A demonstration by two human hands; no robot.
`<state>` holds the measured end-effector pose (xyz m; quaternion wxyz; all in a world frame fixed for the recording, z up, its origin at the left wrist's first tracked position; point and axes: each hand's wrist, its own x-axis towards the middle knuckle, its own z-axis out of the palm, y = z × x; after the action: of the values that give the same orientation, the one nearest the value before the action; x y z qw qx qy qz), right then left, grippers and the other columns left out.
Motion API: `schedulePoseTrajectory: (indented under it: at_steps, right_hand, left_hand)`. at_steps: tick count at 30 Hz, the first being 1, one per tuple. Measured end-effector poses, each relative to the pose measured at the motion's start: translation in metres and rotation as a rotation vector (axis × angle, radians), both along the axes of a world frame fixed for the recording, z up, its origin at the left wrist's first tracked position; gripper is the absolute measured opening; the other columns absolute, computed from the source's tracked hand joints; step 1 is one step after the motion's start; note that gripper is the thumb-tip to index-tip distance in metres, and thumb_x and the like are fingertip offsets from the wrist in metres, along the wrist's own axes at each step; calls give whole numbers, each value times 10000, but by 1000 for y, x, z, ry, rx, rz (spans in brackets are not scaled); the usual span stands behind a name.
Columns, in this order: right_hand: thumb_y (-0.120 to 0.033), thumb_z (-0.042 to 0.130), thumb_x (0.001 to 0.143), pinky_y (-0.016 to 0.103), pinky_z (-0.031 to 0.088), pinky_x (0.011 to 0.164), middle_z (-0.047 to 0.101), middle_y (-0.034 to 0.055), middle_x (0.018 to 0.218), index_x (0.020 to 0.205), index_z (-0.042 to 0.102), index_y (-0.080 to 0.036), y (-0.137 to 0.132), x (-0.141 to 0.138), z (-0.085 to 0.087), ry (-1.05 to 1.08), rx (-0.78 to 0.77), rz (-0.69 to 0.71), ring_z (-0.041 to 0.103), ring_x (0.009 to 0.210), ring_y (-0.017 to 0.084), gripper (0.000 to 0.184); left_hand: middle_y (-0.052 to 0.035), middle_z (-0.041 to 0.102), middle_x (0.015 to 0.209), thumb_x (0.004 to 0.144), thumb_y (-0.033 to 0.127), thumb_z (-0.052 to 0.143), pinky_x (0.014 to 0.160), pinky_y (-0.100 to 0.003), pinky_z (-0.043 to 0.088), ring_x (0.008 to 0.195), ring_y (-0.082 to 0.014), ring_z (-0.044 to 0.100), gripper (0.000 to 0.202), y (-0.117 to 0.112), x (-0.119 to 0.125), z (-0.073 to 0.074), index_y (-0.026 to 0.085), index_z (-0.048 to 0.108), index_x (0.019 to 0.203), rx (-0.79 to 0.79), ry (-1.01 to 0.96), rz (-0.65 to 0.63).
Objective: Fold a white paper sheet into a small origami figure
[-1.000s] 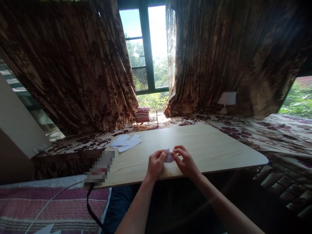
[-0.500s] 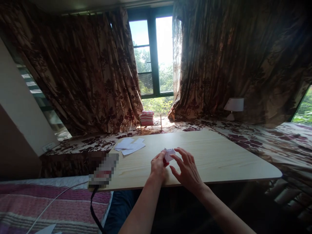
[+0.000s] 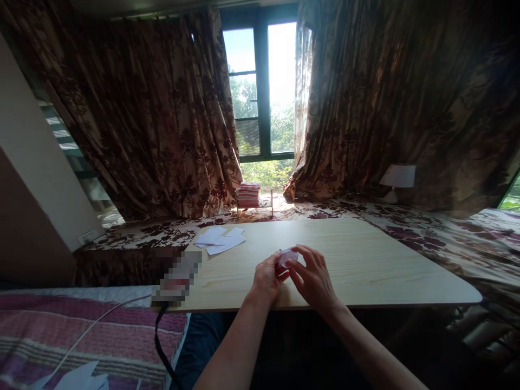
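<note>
A small folded piece of white paper (image 3: 287,256) is held up over the near part of the wooden table. My left hand (image 3: 267,277) is closed on its left side, with the thumb along the near edge. My right hand (image 3: 314,274) has its fingers curled over the right side of the paper, index finger and thumb pressed to it. Something dark red shows just under the paper between the hands; I cannot make out what it is. The paper's lower part is hidden by my fingers.
Several white paper sheets (image 3: 223,241) lie at the table's (image 3: 365,265) far left. A pixelated object (image 3: 177,279) with a dark strap rests on its left edge. Behind stand a small rack with folded striped cloths (image 3: 248,195) and a white lamp (image 3: 398,176). More papers (image 3: 83,377) lie lower left.
My right hand has moved in, and its spread fingers have closed onto the paper. The view has shifted slightly, so the scene sits a little further right.
</note>
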<state>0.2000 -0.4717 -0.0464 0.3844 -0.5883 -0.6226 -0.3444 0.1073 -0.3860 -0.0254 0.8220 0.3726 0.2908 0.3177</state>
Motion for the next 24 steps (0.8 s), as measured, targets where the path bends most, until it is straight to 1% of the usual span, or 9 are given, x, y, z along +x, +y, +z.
schedulePoseTrajectory:
  at_steps: [4, 10, 12, 15, 24]
  right_hand:
    - [-109, 536, 811, 466, 401, 892, 522, 120, 1170, 1019, 603, -227, 2, 1, -2, 0, 0, -1, 449, 1135, 282, 248]
    - [-119, 582, 771, 450, 396, 909, 529, 100, 1168, 1001, 615, -242, 3, -1, -2, -12, -22, 19, 459, 1126, 275, 263]
    - [-138, 581, 789, 447, 398, 899, 535, 102, 1156, 983, 622, -237, 3, -1, -2, -9, -19, 16, 463, 1117, 275, 221]
    - [-166, 578, 819, 428, 403, 887, 545, 95, 1133, 915, 639, -234, 2, 0, -2, -4, -12, 17, 469, 1108, 265, 133]
    - [-168, 599, 810, 412, 394, 883, 553, 92, 1116, 904, 649, -228, 2, 2, -5, 10, -10, 20, 476, 1083, 261, 122]
  left_hand:
    - [-86, 573, 1124, 878, 307, 519, 782, -386, 513, 929, -190, 589, 292, -2, 0, 1, 157, 543, 1128, -8, 7, 20]
    - [-90, 561, 1155, 877, 309, 520, 808, -403, 504, 964, -202, 579, 305, -5, 2, 0, 163, 537, 1144, 2, 2, 43]
    - [-89, 561, 1160, 882, 308, 511, 812, -398, 503, 962, -196, 578, 289, -5, 2, 1, 172, 544, 1135, 4, 5, 31]
    - [-90, 566, 1142, 876, 312, 521, 799, -401, 506, 952, -199, 584, 309, -4, 1, 1, 156, 536, 1142, 5, 11, 14]
    - [-87, 575, 1118, 874, 306, 526, 779, -389, 513, 928, -192, 590, 300, 1, 2, -5, 148, 541, 1129, 55, 39, -16]
